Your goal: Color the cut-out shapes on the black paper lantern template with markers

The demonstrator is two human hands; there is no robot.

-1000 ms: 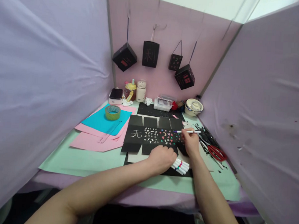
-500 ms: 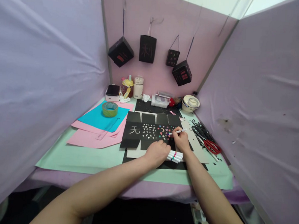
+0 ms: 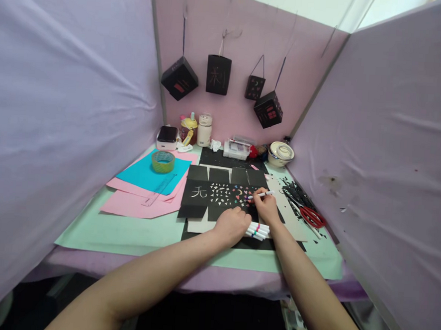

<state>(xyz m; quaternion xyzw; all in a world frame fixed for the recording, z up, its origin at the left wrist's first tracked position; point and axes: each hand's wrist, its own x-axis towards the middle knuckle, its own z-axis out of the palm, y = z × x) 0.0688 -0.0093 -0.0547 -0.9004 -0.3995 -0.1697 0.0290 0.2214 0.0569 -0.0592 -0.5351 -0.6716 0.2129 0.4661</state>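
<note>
A white marker (image 3: 265,193) is pinched in my right hand (image 3: 266,206), its tip at the coloured shapes on a black paper cutout (image 3: 192,205). Stars, hearts and a moon stand in that part, with small pale triangles to their left and a pale written character further left. My left hand (image 3: 232,224) is closed around several white markers (image 3: 258,230) with coloured bands, resting on the paper's near edge. Its fingertips are partly hidden.
Pink sheets (image 3: 128,205), a blue sheet (image 3: 141,176), a tape roll (image 3: 163,162) and a clear ruler (image 3: 161,190) lie left. Red-handled scissors (image 3: 312,217) lie right among black scraps. Black boxes (image 3: 218,75) hang behind. A bottle (image 3: 204,131) and lidded bowl (image 3: 281,154) stand at the back.
The view has shifted very slightly. Both hands stay in nearly the same place, the right still with its marker at the coloured shapes.
</note>
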